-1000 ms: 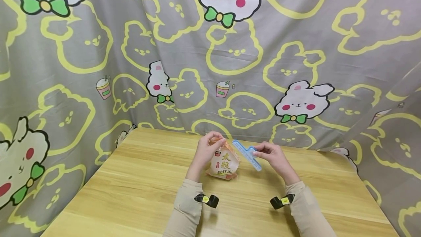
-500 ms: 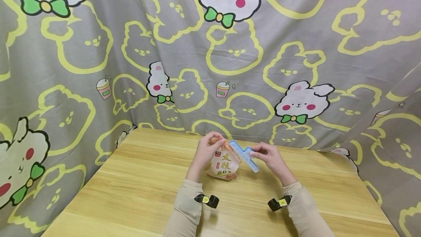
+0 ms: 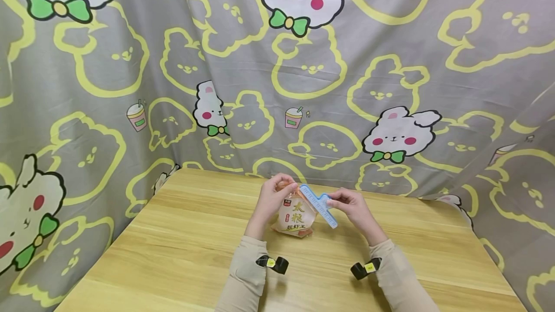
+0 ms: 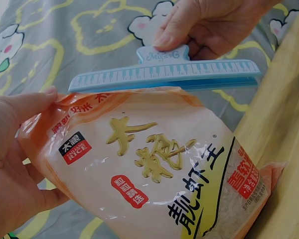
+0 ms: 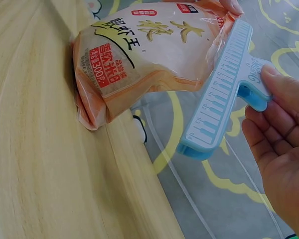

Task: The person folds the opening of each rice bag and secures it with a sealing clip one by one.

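Observation:
A small orange-and-white bag of rice (image 3: 296, 215) stands on the table, its top edge held up by my left hand (image 3: 276, 195). In the left wrist view, the thumb and fingers of that hand pinch the bag's upper left corner. My right hand (image 3: 354, 206) grips a long blue clip (image 4: 164, 73) by its handle, thumb on the printed face. The clip, with a piano-key pattern, lies along the bag's folded top edge. In the right wrist view its far end (image 5: 197, 144) sticks out past the bag. Whether the clip's jaws press on the bag, I cannot tell.
A wooden table (image 3: 173, 254) spreads under both arms. Behind it hangs a grey curtain (image 3: 247, 71) with yellow outlines and white rabbits. Each sleeve carries a black wrist camera, one on the left (image 3: 273, 264) and one on the right (image 3: 365, 267).
My right hand has moved left with the blue clip, bringing it from beside the bag to the bag's top edge. The left hand and the rice bag stay in place.

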{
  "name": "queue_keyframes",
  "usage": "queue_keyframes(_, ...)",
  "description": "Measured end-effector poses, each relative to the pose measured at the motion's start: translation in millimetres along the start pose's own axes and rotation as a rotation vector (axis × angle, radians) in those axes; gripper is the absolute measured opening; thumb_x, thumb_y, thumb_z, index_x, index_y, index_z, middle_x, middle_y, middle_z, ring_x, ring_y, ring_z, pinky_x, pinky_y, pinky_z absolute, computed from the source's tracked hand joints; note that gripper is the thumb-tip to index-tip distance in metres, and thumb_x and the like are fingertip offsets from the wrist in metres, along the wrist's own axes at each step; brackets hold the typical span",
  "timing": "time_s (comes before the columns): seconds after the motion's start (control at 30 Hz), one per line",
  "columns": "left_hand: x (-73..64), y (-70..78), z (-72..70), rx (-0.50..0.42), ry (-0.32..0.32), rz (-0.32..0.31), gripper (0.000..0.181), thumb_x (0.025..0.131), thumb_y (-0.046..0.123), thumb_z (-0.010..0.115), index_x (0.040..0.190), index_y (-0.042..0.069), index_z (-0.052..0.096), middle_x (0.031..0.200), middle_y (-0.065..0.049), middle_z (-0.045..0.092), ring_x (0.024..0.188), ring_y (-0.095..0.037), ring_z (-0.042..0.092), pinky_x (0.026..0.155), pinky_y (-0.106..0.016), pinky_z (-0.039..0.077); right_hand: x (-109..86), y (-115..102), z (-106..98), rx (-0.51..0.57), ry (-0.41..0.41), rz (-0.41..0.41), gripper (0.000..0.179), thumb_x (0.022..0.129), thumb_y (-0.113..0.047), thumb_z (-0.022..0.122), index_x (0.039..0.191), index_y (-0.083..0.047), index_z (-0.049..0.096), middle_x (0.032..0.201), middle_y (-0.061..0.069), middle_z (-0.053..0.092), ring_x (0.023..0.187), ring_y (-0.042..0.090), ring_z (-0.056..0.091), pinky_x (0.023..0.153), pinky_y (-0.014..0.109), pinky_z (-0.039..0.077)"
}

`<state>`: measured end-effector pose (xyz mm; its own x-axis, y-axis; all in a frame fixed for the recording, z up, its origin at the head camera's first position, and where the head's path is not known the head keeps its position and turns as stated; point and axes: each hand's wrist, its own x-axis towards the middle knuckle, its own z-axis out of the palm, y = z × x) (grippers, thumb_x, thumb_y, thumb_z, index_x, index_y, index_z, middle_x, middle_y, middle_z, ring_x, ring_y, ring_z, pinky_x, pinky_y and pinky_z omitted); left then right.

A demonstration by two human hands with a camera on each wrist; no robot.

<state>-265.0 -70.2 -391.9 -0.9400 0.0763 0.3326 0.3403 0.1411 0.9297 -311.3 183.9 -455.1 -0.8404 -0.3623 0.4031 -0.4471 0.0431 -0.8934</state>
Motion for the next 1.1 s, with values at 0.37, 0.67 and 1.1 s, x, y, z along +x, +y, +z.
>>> queue_keyframes(0.37, -0.5, 4.1, -0.5, 0.026, -0.002, 0.019, 0.016, 0.093, 0.011, 0.065, 0.099, -0.004, 0.064, 0.103, -0.021, 0.069, 0.092, -0.013, 0.065, 0.083, -0.028, 0.05, 0.4, -2.5, 2.9, -0.059, 0.027, 0.007, 0.018, 0.089, -0.005, 0.068, 0.098, 0.011, 0.067, 0.09, -0.013, 0.069, 0.077, 0.003, 0.064, 0.072, 0.023, 0.056)
queue_keyframes(0.67, -0.2, 2.2, -0.2, 0.022, 0.0, 0.019, 0.015, 0.093, 0.011, 0.065, 0.098, -0.004, 0.064, 0.101, -0.021, 0.07, 0.09, -0.011, 0.065, 0.081, -0.025, 0.05, 0.9, -4.3, 7.1, -0.058, 0.042, 0.003, 0.015, 0.088, 0.001, 0.067, 0.098, 0.013, 0.067, 0.087, -0.012, 0.068, 0.074, 0.002, 0.063, 0.069, 0.021, 0.055)
queue_keyframes(1.1, -0.4, 3.5, 0.1, 0.043, 0.003, 0.042, 0.016, 0.093, 0.01, 0.065, 0.098, -0.005, 0.064, 0.099, -0.023, 0.071, 0.089, -0.013, 0.065, 0.081, -0.026, 0.05, 0.6, -9.0, 7.4, -0.046, 0.042, -0.005, 0.013, 0.089, 0.002, 0.065, 0.098, 0.012, 0.067, 0.089, -0.012, 0.067, 0.079, 0.004, 0.064, 0.073, 0.018, 0.054)
